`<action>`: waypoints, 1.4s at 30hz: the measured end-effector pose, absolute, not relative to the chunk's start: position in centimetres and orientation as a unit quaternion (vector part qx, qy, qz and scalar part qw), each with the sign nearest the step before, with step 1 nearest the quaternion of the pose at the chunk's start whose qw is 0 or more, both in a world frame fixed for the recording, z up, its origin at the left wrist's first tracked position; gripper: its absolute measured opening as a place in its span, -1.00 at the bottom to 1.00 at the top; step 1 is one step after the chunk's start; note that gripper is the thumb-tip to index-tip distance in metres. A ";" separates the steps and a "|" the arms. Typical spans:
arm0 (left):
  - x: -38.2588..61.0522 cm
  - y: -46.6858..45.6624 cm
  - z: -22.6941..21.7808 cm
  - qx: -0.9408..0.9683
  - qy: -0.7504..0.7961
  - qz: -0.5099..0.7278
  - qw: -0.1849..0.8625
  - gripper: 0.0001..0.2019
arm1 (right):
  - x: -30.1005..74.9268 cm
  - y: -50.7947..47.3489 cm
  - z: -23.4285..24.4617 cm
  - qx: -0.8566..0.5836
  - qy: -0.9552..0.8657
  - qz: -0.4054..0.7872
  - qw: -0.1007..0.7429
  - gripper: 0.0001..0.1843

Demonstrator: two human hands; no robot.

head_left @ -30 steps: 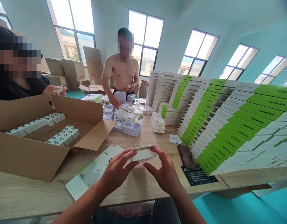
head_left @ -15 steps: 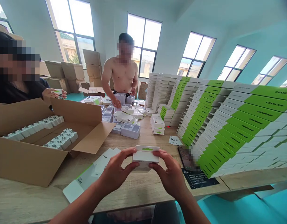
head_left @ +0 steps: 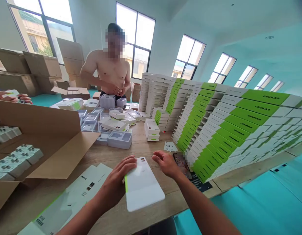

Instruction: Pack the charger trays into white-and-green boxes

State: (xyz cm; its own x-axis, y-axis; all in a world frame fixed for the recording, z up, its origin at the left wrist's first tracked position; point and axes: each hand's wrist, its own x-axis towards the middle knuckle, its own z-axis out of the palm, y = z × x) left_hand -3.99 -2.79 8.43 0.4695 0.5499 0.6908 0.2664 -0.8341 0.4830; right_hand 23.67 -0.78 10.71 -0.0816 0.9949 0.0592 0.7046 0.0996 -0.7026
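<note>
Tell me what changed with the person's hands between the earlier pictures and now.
The hands no longer hold the small white box up between them. The left hand has come down against a flat white carton with a green edge lying on the table; the right hand has moved apart, open, off it. The CEUKAZ box stacks and open cardboard carton stayed as they were.

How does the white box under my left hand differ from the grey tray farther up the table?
The white box has a smooth, closed-looking top with a green strip along one edge, while the grey tray is open, with a recessed hollow. Your left hand touches the white box, but no hand touches the grey tray. The white box lies apart, while the grey tray sits among similar trays. Both lie flat on the wooden table.
</note>
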 end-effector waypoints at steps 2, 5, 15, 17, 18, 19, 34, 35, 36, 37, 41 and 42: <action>-3.6 -1.5 7.1 0.772 0.300 0.509 0.234 -0.65 | 27.3 3.1 10.8 -0.657 -0.688 0.209 0.227 -0.65; -3.8 -0.1 5.3 0.660 0.420 0.531 0.325 -0.65 | 32.1 7.8 11.2 -0.687 -0.698 0.171 0.111 -0.64; -4.2 0.4 5.3 0.614 0.457 0.481 0.427 -0.57 | 35.7 11.0 11.0 -0.638 -0.760 0.121 -0.020 -0.71; -4.1 0.4 5.6 0.626 0.453 0.477 0.419 -0.59 | 35.3 10.4 11.4 -0.640 -0.763 0.087 0.033 -0.71; -4.1 0.3 5.7 0.628 0.458 0.476 0.411 -0.60 | 34.9 9.8 11.7 -0.640 -0.762 0.064 0.069 -0.74; -4.1 0.3 5.7 0.629 0.467 0.476 0.400 -0.60 | 34.4 8.9 12.1 -0.639 -0.761 0.039 0.108 -0.76; -4.3 0.0 6.0 0.660 0.406 0.538 0.332 -0.67 | 18.8 -5.7 16.1 -0.301 -0.858 -0.220 0.352 -0.65; -4.4 -0.1 6.1 0.662 0.400 0.539 0.333 -0.67 | 18.8 -5.4 15.7 -0.321 -0.850 -0.207 0.362 -0.62; -4.5 -0.3 6.3 0.663 0.396 0.541 0.334 -0.66 | 18.9 -5.3 15.3 -0.343 -0.837 -0.183 0.384 -0.57; -4.6 -0.4 6.4 0.661 0.396 0.542 0.335 -0.66 | 19.0 -5.2 14.9 -0.370 -0.820 -0.147 0.411 -0.52; -4.5 -0.8 6.7 0.639 0.422 0.539 0.350 -0.70 | 18.4 -6.0 11.7 -0.482 -0.750 0.022 0.453 -0.47; -4.3 -0.9 6.8 0.631 0.432 0.535 0.358 -0.70 | 17.8 -6.2 10.6 -0.496 -0.747 0.055 0.440 -0.42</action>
